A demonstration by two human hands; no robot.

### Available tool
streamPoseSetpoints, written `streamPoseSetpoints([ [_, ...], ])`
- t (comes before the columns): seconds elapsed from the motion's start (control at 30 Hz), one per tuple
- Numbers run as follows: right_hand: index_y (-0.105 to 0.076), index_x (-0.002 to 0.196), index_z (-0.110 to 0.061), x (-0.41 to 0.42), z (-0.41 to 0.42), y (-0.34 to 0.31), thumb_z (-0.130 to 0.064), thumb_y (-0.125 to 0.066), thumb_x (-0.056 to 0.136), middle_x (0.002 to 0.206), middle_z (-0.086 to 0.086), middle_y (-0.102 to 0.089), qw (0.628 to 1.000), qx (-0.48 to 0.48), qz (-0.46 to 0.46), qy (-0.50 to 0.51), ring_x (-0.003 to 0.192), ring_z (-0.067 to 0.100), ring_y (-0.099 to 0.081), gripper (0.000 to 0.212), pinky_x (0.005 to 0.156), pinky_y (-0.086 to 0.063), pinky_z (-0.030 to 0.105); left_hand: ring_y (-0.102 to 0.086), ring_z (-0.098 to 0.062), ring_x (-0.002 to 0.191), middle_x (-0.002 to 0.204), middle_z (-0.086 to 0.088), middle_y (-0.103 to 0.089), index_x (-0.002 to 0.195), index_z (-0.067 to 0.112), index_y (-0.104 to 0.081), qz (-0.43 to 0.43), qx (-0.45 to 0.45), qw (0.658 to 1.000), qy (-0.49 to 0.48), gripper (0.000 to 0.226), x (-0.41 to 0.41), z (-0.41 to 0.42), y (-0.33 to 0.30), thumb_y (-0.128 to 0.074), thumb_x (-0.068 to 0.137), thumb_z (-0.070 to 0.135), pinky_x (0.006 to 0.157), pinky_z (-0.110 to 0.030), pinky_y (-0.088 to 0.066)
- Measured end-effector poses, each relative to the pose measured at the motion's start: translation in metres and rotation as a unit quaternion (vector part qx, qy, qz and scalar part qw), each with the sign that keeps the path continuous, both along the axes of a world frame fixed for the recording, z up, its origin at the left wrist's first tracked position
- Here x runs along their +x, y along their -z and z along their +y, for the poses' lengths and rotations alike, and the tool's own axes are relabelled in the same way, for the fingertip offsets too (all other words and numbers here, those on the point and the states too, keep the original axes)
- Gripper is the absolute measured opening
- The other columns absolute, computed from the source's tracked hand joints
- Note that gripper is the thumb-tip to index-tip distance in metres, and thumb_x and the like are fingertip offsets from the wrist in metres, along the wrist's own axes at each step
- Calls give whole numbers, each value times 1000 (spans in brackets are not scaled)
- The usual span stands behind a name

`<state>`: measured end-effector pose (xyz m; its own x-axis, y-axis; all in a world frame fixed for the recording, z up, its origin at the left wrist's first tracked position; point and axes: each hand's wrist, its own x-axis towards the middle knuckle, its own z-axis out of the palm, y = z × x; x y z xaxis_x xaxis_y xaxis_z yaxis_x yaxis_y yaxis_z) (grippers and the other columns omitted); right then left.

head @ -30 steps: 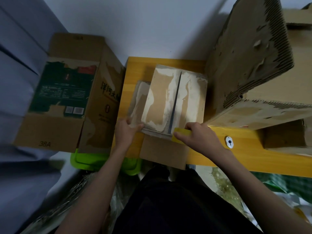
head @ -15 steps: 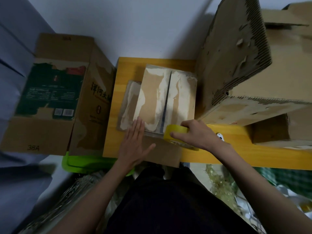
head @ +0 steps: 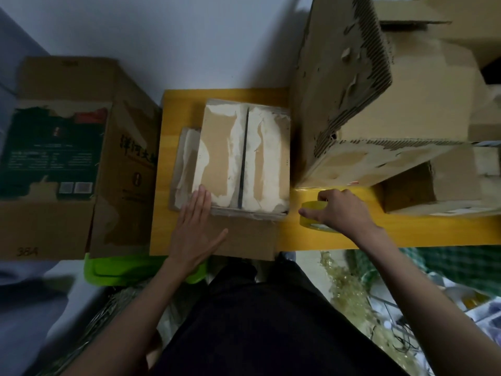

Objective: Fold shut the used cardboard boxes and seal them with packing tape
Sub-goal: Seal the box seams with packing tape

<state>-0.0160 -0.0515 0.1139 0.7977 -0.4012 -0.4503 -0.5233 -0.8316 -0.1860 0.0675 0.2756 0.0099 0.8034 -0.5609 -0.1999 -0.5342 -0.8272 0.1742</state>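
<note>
The small cardboard box (head: 241, 158) sits at frame centre on the yellow table (head: 352, 234), its two top flaps folded shut with a dark seam between them. The left hand (head: 193, 229) lies flat, fingers straight, on the box's lower-left corner and holds nothing. The right hand (head: 341, 210), right of centre, grips the yellow tape roll (head: 311, 217) from above, fingers curled round it; the roll rests on the table just beside the box. A large torn box (head: 352, 104) stands at upper right. A printed box (head: 67, 158) occupies the left of the frame.
</note>
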Motion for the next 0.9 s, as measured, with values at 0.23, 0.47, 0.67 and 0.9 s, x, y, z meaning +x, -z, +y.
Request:
streamPoseSetpoints([
  [0.23,-64,132,-16,2,-7,28,-76,-65,78,122,11,-70,1000,15,16,5,113,34,-63,81,85,-53,42,11,-21,155,167,-5,19,159,10,12,2,2,1000,2,100,0,0,-1,-33,93,70,125,-49,-14],
  [0.47,-63,130,-16,4,-15,52,-72,-64,81,116,11,-71,997,70,42,6,113,33,-62,75,81,-46,38,13,-21,154,166,-5,21,158,11,13,6,15,1000,-5,101,0,0,2,-29,91,73,124,-50,-14],
  [0.67,-66,125,-17,8,-22,63,-72,-63,82,110,12,-72,994,100,36,-16,111,36,-62,70,84,-48,41,20,-28,153,164,-15,23,157,4,13,-12,49,999,-10,109,-13,-38,-12,-23,87,80,125,-49,-1],
  [0.9,-67,119,-26,9,-22,81,-78,-57,78,95,12,-73,992,121,25,-33,102,38,-64,67,90,-51,45,14,-19,154,168,-7,10,160,10,-1,16,-49,985,164,70,-26,-163,-9,-15,106,52,126,-47,-7],
])
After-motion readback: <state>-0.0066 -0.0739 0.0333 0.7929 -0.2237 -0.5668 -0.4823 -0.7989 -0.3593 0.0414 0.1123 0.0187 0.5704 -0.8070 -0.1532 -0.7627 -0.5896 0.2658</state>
